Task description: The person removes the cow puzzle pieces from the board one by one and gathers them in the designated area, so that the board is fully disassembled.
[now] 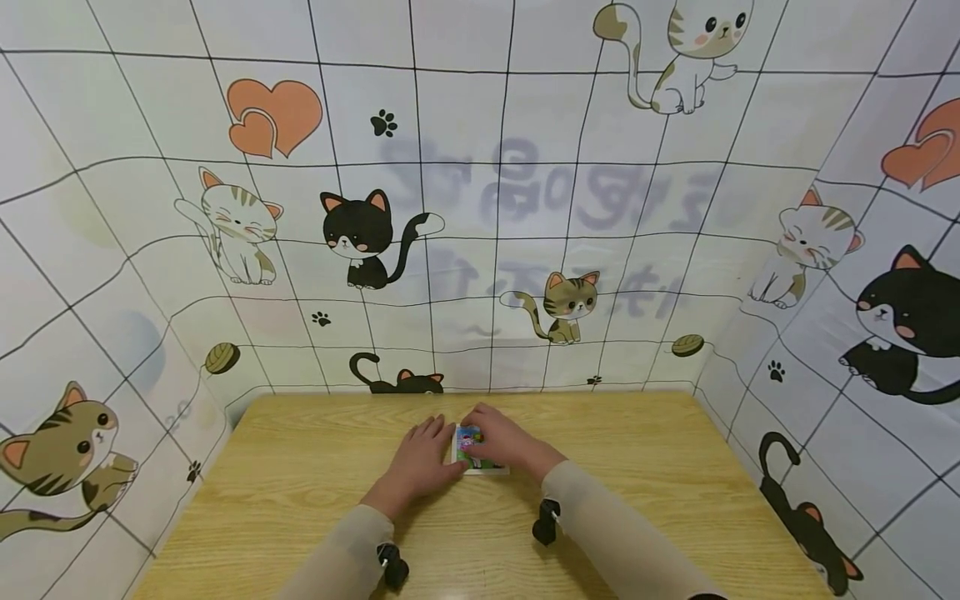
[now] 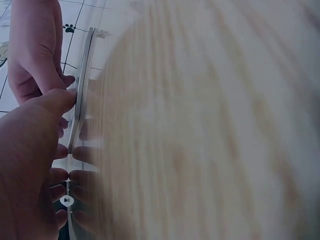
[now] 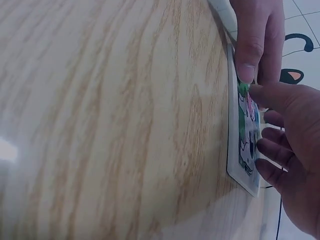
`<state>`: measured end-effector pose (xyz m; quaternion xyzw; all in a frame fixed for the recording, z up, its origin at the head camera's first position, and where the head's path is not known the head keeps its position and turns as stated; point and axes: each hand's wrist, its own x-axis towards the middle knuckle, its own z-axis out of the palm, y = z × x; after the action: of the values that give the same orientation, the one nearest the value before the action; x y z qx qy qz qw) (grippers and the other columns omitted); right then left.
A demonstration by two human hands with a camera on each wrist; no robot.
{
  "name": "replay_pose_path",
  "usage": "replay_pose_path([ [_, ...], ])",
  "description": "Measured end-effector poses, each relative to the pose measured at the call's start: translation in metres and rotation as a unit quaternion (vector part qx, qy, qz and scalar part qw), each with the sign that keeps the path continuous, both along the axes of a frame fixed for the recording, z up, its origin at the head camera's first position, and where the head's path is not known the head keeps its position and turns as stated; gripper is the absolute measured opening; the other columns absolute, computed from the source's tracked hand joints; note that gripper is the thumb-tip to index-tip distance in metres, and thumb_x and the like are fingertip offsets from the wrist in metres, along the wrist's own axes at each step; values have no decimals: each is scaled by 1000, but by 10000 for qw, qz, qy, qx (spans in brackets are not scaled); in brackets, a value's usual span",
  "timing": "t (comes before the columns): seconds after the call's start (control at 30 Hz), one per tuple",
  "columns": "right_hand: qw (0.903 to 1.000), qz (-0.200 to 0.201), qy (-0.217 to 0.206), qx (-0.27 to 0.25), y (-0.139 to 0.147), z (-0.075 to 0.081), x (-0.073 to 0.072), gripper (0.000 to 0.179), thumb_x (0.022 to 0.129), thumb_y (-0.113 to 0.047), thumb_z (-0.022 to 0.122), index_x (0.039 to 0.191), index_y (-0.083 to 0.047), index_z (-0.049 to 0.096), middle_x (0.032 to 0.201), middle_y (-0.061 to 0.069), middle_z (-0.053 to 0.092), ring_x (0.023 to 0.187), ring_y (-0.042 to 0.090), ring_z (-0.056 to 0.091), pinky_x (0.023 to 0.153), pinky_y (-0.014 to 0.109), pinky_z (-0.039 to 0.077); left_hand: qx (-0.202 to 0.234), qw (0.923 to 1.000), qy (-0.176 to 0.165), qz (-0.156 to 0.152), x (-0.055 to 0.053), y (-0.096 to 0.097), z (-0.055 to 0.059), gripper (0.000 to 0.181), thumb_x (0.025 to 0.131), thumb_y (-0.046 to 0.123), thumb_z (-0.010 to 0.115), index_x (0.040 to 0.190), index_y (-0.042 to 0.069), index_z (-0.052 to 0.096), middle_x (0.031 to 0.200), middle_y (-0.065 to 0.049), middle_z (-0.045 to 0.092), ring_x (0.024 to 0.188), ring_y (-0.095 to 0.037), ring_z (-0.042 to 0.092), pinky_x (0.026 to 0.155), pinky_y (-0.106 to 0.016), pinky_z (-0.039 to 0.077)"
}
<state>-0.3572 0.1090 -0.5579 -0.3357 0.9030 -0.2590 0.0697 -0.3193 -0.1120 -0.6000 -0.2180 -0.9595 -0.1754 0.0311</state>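
A small flat board point(image 1: 467, 435) with a white border and a bright cartoon picture lies on the wooden table, partly covered by the hands. My left hand point(image 1: 422, 460) rests at its left side with fingers extended, the thumb touching the near left edge. My right hand point(image 1: 504, 437) arches over the picture from the right. In the right wrist view, that hand's thumb and loosely bent fingers stand apart around the picture point(image 3: 245, 125), the thumb touching it near the left thumb. Seen edge-on in the left wrist view, the board point(image 2: 81, 95) looks thin and layered.
The wooden table point(image 1: 315, 467) extends around the board. Behind it and at both sides hangs a white gridded cloth point(image 1: 465, 200) printed with cats, hearts and paw prints. A dark strap piece point(image 1: 546, 523) hangs at the right cuff, another point(image 1: 393, 568) at the left.
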Motion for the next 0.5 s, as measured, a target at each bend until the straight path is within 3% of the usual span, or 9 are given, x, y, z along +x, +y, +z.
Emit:
replay_pose_path([
  [0.17, 9998, 42, -208, 24, -4, 5, 0, 41, 104, -20, 79, 141, -3, 70, 136, 13, 60, 122, 31, 63, 108, 49, 54, -251, 9995, -140, 90, -1, 2, 6, 80, 103, 62, 69, 163, 11, 54, 171, -23, 44, 161, -45, 36, 127, -69, 30],
  [0.5, 9995, 164, -247, 77, -5, 4, -5, 42, 103, -18, 81, 140, -3, 68, 138, 15, 58, 125, 34, 62, 110, 51, 53, -272, 9990, -333, 154, -1, 1, 11, 81, 102, 62, 69, 163, 13, 54, 172, -25, 40, 162, -46, 34, 127, -72, 26],
])
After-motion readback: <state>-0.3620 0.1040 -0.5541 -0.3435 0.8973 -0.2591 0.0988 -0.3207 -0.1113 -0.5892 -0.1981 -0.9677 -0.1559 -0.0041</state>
